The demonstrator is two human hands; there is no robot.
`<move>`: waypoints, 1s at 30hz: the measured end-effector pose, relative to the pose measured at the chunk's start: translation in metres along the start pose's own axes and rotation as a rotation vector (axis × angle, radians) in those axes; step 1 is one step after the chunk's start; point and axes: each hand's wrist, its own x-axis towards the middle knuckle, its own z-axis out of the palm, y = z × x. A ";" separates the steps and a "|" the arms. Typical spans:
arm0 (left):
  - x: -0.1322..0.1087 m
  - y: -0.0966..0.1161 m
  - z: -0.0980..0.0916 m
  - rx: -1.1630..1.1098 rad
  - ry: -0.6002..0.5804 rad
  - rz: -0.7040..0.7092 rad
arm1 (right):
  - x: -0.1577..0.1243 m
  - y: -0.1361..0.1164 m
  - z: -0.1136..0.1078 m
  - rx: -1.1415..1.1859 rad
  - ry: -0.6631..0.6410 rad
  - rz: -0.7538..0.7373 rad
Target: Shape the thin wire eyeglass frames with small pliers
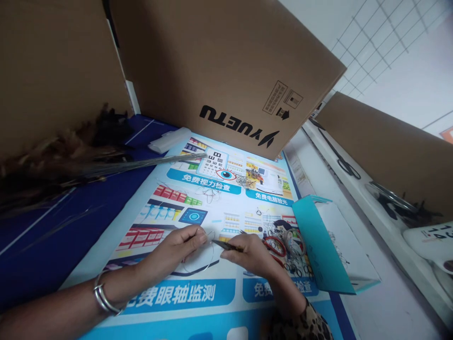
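Left fingers (197,240) pinch wire loop (212,260) between tips.

This looks like a makeshift craft corner: an eye-check poster (170,316) covers the work surface, with pliers (228,245) in use, a heap of small metal pieces (295,245) beside an open teal box (314,241), and at least 2 big cardboard boxes (212,56) standing around.
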 end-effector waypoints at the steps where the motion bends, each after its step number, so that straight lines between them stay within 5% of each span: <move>1: 0.000 -0.001 0.000 0.009 0.001 0.006 | 0.000 -0.001 0.000 0.010 -0.005 0.000; 18: 0.001 0.005 0.000 -0.004 -0.069 -0.032 | -0.002 -0.006 -0.006 0.197 -0.022 0.061; 30: 0.004 -0.006 -0.003 0.006 -0.010 -0.074 | 0.000 -0.004 -0.004 0.195 -0.025 0.042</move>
